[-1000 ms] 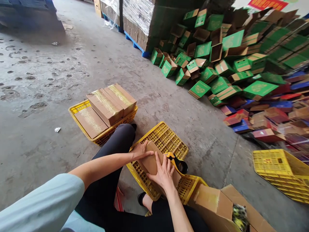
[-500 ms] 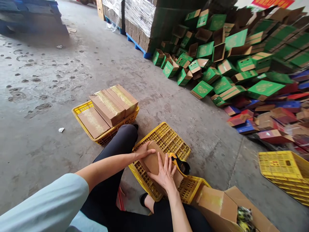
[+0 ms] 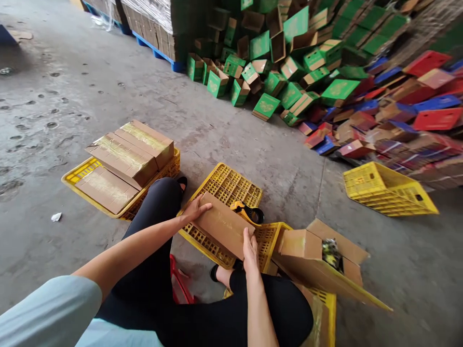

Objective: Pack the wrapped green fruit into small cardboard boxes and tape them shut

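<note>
Gray floor (image 3: 285, 159), mid yel. crate (image 3: 234, 184) on it, cardbd box (image 3: 223, 222) & tape disp. (image 3: 249, 211) atop crate

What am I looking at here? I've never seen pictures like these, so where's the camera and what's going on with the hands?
There's no machine: these are a person's own bare hands, seen by a camera worn on the head, looking forward and down. The left hand and right hand hold opposite ends of a cardboard box over a yellow crate. On that crate, beside the box, sits what looks like a tape dispenser. To the left, another crate carries taped boxes. To the right is an open box; the things inside are too unclear to name.
</note>
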`<state>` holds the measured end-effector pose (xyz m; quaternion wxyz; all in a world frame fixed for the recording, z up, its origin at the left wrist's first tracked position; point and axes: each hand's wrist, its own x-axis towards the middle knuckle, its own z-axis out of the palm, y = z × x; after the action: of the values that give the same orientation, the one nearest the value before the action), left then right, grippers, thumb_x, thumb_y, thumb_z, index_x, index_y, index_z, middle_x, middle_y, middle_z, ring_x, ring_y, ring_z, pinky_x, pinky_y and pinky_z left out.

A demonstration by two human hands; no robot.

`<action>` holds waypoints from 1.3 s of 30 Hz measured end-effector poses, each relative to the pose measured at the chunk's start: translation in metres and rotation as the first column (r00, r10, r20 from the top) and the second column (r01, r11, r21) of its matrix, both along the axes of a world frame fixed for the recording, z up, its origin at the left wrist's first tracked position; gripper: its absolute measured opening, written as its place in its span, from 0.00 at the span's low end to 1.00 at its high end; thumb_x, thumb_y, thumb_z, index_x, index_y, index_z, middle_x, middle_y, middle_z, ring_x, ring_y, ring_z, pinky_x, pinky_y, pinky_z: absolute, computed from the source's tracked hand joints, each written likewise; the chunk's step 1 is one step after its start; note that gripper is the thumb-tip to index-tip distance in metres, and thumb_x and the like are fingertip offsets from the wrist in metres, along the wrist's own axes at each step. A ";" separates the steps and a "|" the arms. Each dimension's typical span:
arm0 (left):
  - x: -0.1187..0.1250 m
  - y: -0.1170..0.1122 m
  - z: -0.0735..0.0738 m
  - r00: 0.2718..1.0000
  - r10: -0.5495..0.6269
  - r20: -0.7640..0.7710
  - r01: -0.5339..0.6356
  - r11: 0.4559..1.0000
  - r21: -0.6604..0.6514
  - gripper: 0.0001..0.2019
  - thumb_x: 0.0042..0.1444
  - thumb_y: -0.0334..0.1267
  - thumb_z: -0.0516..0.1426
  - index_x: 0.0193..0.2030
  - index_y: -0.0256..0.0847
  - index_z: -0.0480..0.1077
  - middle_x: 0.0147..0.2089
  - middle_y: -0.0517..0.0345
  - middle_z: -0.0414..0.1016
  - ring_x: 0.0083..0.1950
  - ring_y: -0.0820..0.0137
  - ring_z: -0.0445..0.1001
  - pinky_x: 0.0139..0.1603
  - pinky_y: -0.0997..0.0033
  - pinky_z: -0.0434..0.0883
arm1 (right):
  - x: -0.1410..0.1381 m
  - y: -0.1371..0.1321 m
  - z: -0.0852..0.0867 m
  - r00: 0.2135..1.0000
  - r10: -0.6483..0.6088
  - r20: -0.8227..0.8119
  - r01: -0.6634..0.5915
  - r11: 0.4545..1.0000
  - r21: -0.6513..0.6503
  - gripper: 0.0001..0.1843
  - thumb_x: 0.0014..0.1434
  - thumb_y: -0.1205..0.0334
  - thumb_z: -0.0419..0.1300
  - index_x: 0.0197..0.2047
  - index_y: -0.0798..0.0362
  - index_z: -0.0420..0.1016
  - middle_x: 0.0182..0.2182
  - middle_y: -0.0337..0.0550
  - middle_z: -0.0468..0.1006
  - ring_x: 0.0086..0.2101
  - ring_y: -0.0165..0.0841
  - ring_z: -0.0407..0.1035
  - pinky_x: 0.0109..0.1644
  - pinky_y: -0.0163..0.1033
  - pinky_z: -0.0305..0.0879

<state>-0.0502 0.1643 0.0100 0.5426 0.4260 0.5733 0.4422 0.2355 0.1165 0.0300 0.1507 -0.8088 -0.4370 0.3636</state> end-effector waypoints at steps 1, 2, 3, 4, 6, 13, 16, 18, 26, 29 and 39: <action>0.000 0.000 0.000 1.000 -0.013 0.013 0.013 1.000 0.004 0.33 0.54 0.57 0.67 0.61 0.41 0.74 0.60 0.47 0.80 0.62 0.51 0.76 0.66 0.53 0.71 | -0.004 0.000 0.000 1.000 0.010 0.029 -0.010 1.000 0.006 0.55 0.64 0.26 0.40 0.74 0.64 0.58 0.69 0.65 0.68 0.67 0.53 0.65 0.65 0.50 0.66; 0.001 -0.001 0.000 0.999 -0.024 0.027 0.023 1.000 0.009 0.32 0.54 0.57 0.67 0.61 0.41 0.73 0.60 0.47 0.80 0.61 0.51 0.76 0.65 0.53 0.71 | -0.008 0.000 0.001 0.999 0.020 0.051 -0.021 1.000 0.011 0.53 0.65 0.27 0.41 0.73 0.66 0.59 0.67 0.67 0.69 0.65 0.54 0.67 0.64 0.49 0.65; 0.001 -0.001 0.000 0.999 -0.029 0.039 0.028 1.000 0.011 0.33 0.55 0.57 0.67 0.62 0.41 0.73 0.60 0.47 0.80 0.61 0.52 0.77 0.65 0.53 0.71 | -0.011 0.000 0.002 0.997 0.031 0.066 -0.032 0.999 0.014 0.52 0.65 0.28 0.43 0.71 0.66 0.61 0.65 0.68 0.71 0.64 0.54 0.69 0.64 0.49 0.65; 0.001 -0.002 0.000 0.999 -0.025 0.045 0.025 1.000 0.008 0.33 0.55 0.57 0.67 0.62 0.40 0.73 0.59 0.47 0.80 0.61 0.51 0.77 0.65 0.52 0.71 | -0.014 0.000 0.003 0.996 0.039 0.079 -0.040 0.999 0.014 0.50 0.65 0.29 0.44 0.70 0.66 0.62 0.63 0.69 0.74 0.62 0.55 0.71 0.63 0.49 0.65; 0.002 -0.002 0.000 0.999 -0.006 0.043 0.007 1.000 -0.009 0.34 0.54 0.56 0.68 0.62 0.40 0.73 0.59 0.47 0.80 0.61 0.51 0.76 0.66 0.51 0.71 | -0.018 0.000 0.005 0.993 0.046 0.105 -0.047 0.999 0.013 0.46 0.66 0.31 0.46 0.66 0.65 0.65 0.58 0.71 0.78 0.58 0.57 0.74 0.60 0.50 0.67; 0.004 -0.001 0.005 0.999 0.001 0.046 0.000 0.999 -0.034 0.34 0.51 0.53 0.71 0.61 0.39 0.73 0.58 0.45 0.81 0.62 0.49 0.76 0.66 0.51 0.72 | -0.023 -0.001 0.010 0.988 0.049 0.145 -0.055 0.998 0.041 0.39 0.67 0.35 0.47 0.62 0.62 0.64 0.54 0.71 0.80 0.54 0.58 0.77 0.56 0.50 0.69; 0.004 -0.003 0.008 0.996 -0.012 0.088 0.015 0.999 -0.040 0.33 0.50 0.54 0.71 0.59 0.39 0.75 0.56 0.46 0.82 0.60 0.50 0.78 0.64 0.51 0.74 | -0.021 -0.002 0.010 0.999 -0.023 0.026 0.021 0.997 0.068 0.42 0.64 0.32 0.52 0.65 0.61 0.65 0.57 0.68 0.79 0.57 0.56 0.75 0.60 0.50 0.68; 0.004 -0.004 0.007 0.995 -0.013 0.102 0.019 0.998 -0.052 0.32 0.50 0.54 0.71 0.57 0.39 0.76 0.54 0.47 0.83 0.59 0.49 0.79 0.62 0.51 0.75 | -0.018 -0.003 0.010 0.996 -0.069 -0.049 0.073 0.994 0.084 0.45 0.63 0.29 0.50 0.67 0.58 0.64 0.61 0.63 0.77 0.59 0.52 0.74 0.60 0.48 0.70; 0.002 -0.003 -0.011 0.994 0.106 0.042 -0.105 0.994 -0.025 0.39 0.47 0.50 0.74 0.62 0.38 0.69 0.58 0.42 0.80 0.61 0.51 0.78 0.65 0.49 0.73 | -0.009 -0.001 0.005 0.942 -0.116 -0.316 0.110 0.993 -0.035 0.60 0.64 0.28 0.15 0.67 0.54 0.72 0.50 0.56 0.85 0.54 0.45 0.78 0.55 0.54 0.74; 0.003 -0.002 -0.013 0.996 0.061 0.069 -0.061 0.998 -0.005 0.40 0.47 0.53 0.73 0.63 0.37 0.67 0.60 0.41 0.78 0.61 0.52 0.78 0.65 0.49 0.73 | -0.009 0.001 0.006 0.938 -0.060 -0.341 0.051 0.998 -0.034 0.60 0.63 0.25 0.20 0.64 0.56 0.76 0.50 0.60 0.84 0.56 0.47 0.76 0.57 0.55 0.72; 0.001 -0.003 0.012 0.992 -0.080 0.097 0.097 0.977 -0.188 0.30 0.48 0.58 0.71 0.50 0.38 0.80 0.48 0.46 0.85 0.54 0.45 0.82 0.57 0.50 0.79 | -0.012 0.001 0.009 0.917 -0.068 -0.393 0.053 0.997 -0.048 0.55 0.65 0.25 0.26 0.65 0.53 0.76 0.53 0.59 0.83 0.57 0.47 0.75 0.60 0.56 0.70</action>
<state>-0.0488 0.1610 0.0218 0.6253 0.3768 0.5690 0.3786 0.2235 0.1174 0.0391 0.2321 -0.7346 -0.3659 0.5220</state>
